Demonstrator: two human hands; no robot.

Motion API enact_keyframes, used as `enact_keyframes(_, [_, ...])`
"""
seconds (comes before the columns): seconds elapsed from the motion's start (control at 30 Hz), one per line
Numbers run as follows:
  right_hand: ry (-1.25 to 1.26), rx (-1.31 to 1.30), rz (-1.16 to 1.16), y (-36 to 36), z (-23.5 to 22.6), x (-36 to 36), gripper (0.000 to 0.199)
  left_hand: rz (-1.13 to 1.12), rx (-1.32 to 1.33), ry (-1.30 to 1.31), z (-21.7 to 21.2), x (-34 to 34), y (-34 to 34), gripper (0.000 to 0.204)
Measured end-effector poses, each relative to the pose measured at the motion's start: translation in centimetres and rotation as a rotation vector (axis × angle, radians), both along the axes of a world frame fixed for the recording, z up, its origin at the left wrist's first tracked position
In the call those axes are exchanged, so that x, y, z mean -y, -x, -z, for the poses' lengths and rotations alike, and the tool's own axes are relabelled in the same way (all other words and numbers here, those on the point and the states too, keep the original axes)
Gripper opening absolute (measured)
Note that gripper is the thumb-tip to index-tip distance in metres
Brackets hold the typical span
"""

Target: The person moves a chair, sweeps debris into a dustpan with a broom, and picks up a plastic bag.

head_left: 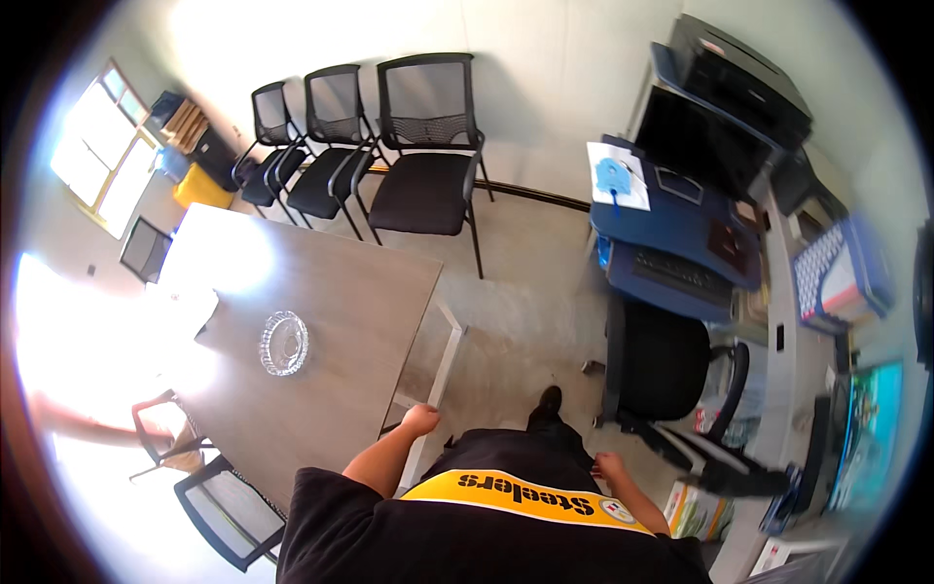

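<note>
My left hand hangs loosely curled at my left side, close to the right edge of the grey-brown table. No object shows in it. Low beside my right thigh is my right hand, small in the picture, its fingers bent inward with nothing visible between them. A clear glass ashtray rests on the table, well away from both hands. To the right of my right hand stands a black office chair with armrests.
Three black mesh chairs line the far wall. At the right, a blue computer desk holds a dark monitor, a keyboard and a white sheet with a light-blue item. A black printer sits above. Another mesh chair stands at near left.
</note>
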State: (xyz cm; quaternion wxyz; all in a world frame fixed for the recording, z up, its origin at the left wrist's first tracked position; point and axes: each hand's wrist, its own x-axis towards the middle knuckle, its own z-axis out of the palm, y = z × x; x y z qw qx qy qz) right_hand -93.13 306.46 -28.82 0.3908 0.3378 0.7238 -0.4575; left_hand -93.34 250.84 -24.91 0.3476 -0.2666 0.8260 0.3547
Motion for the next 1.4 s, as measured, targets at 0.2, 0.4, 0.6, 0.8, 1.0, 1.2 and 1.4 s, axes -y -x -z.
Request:
enact_keyframes(0.2, [0.037, -0.063, -0.438, 27.2, -1.4, 4.1, 0.018, -0.259, -0.059, 0.125, -0.4, 1.0, 4.2, 0.045])
enact_keyframes(0.4, [0.117, -0.309, -0.441, 51.0, -4.2, 13.7, 0.030, -0.821, -0.253, -0.025, -1.4, -0.9, 16.5, 0.036])
enact_keyframes(0.6, [0.165, -0.287, -0.660, 63.4, -4.6, 25.7, 0.032, -0.913, -0.389, -0.292, -1.9, 3.0, 34.7, 0.034])
enact_keyframes(0.8, [0.159, -0.708, -0.998, 75.9, -12.2, 38.6, 0.038, -1.069, -0.331, -0.570, -4.0, 10.1, 49.4, 0.038])
enact_keyframes(1.0, [0.310, -1.022, -1.305, 92.8, -21.5, 57.2, 0.038, -1.305, -0.080, -0.947, -1.8, 14.8, 63.4, 0.062])
enact_keyframes(1.2, [0.325, -1.124, -2.017, 105.4, -12.5, 72.0, 0.048, -1.803, 0.150, -1.300, 9.2, 14.1, 75.8, 0.078])
enact_keyframes(1.4, [-0.031, -0.489, -2.782, 110.6, -0.6, 74.5, 0.058, -2.384, -0.029, -1.237, 10.4, 14.0, 83.0, 0.057])
